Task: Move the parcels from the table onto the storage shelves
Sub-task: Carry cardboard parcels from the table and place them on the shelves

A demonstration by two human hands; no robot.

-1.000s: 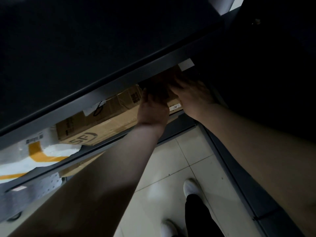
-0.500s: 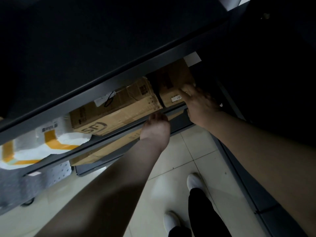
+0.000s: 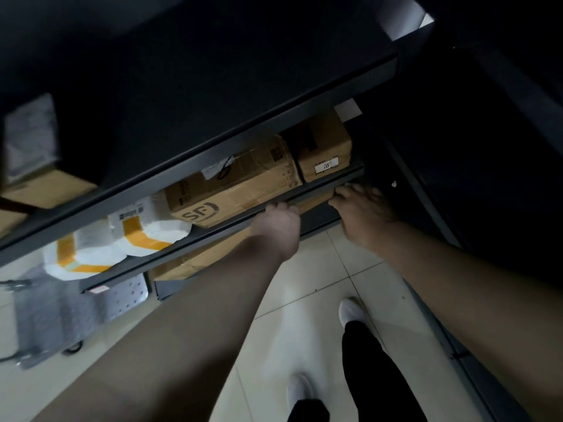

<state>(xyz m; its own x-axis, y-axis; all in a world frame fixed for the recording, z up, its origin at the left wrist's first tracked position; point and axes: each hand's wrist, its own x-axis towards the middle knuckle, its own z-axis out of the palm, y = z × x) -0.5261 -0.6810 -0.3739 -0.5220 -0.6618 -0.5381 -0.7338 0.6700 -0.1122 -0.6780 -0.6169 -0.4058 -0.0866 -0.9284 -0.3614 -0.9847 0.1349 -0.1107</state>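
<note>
A small brown cardboard parcel (image 3: 324, 147) with a white label stands at the right end of a dark metal shelf (image 3: 323, 185). To its left lies a larger cardboard box (image 3: 231, 185) with a black printed logo, then a white padded parcel (image 3: 122, 242) with orange tape. My left hand (image 3: 278, 223) is at the shelf's front rail below the big box, fingers curled, holding nothing. My right hand (image 3: 361, 208) is just below the rail under the small parcel, fingers spread, apart from it.
A dark shelf board (image 3: 182, 86) hangs overhead. Another cardboard box (image 3: 195, 263) lies on the level below. A grey perforated cart (image 3: 76, 312) stands at the left on the pale tiled floor (image 3: 320, 287). A dark rack post (image 3: 426, 223) runs along the right. My white shoes show below.
Both hands have let go of the small parcel, which now stands on the shelf, and have drawn back down to the front rail.
</note>
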